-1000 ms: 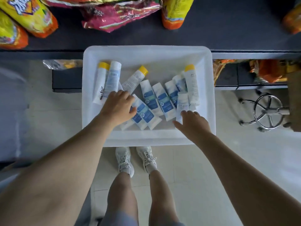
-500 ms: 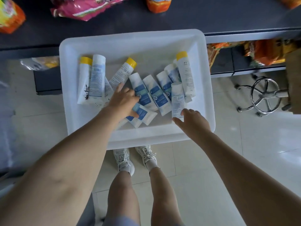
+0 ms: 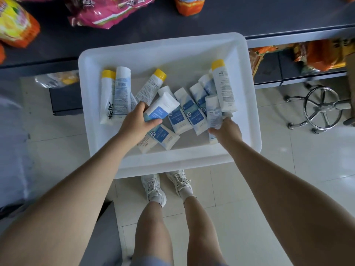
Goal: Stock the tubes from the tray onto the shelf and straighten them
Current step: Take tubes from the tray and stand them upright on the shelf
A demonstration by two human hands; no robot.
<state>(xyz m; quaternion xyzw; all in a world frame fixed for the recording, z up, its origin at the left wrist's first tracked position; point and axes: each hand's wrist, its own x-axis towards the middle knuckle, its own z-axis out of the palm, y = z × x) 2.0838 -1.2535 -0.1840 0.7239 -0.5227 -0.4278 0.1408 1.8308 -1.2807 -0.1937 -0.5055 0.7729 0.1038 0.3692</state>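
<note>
Shelf [image 3: 249, 18] ran dark across the top, snack bags [image 3: 107, 14] lying on it. Just below, the white tray [image 3: 161, 43] held a loose heap of tubes [image 3: 180, 116], some yellow-capped, most blue-labelled. The left hand [image 3: 134, 125] was curled round a blue-labelled tube [image 3: 163, 108], raised above the heap. The right hand [image 3: 226, 131] pinched the near end of a paler tube [image 3: 213, 110] lying among its neighbours. Lifting each straight up seemed wisest, so none dragged along, then standing them side by side, labels one way.

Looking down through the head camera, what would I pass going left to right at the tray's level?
Clear plastic packet → tray, left rim → left hand → blue-label tube it grips → right hand → chrome stool base.
</note>
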